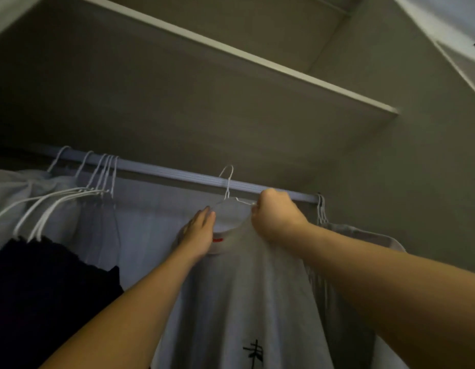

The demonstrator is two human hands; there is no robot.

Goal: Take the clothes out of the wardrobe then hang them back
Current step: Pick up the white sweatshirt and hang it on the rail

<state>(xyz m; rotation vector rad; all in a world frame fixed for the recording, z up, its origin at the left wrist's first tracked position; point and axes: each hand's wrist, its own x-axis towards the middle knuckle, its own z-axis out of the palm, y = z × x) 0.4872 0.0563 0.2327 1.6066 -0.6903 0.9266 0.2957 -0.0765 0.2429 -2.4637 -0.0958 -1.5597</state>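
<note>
Grey T-shirt [244, 288] hangs on a white wire hanger [227, 182] at mid-rod inside the wardrobe, with a red neck label and a black print low on the front. The hanger's hook sits at the rod [164, 173]; I cannot tell whether it bears on it or is only held against it.

Right grip [273, 217]: a fist, fingers curled round the hanger's right arm where the wire meets the shirt's neckline. Left grip [199, 233]: fingers straight and together, laid flat on the shirt's left shoulder by the collar, holding nothing. Both forearms reach up from the lower edge of the view.

Left along the rod is a bunch of white hangers [103, 177], carrying pale garments [23, 187] and one dark garment [44, 288]. Right of the shirt, near the rod's end, are a few more hangers [321, 209] with another grey garment [364, 235] draped below. A pale-edged shelf [231, 53] runs overhead. Lighting is dim.
</note>
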